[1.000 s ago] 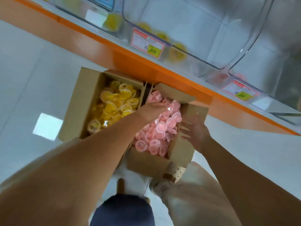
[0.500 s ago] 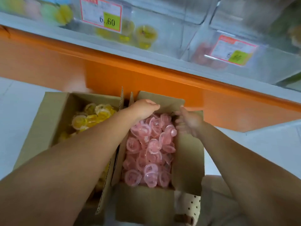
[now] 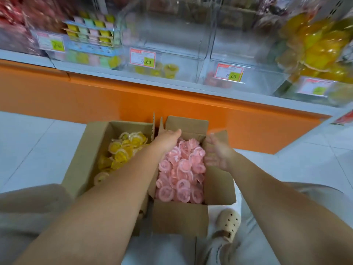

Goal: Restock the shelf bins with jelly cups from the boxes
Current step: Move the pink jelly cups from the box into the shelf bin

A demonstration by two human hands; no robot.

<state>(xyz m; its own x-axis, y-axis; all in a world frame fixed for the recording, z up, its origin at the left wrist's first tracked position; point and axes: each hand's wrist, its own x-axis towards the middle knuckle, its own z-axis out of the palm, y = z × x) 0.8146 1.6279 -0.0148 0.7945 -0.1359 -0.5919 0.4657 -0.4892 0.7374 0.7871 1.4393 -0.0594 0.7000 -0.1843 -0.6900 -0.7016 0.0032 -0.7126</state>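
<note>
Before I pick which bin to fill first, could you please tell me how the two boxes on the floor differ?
The left box holds yellow jelly cups; the right box holds pink jelly cups. Both hands, left hand and right hand, are at the right box; none is in the left box. Both boxes are open brown cardboard, side by side.

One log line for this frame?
phase: scooping | left hand: open, over pink cups | right hand: open, at box edge | bins: not yet filled
</note>
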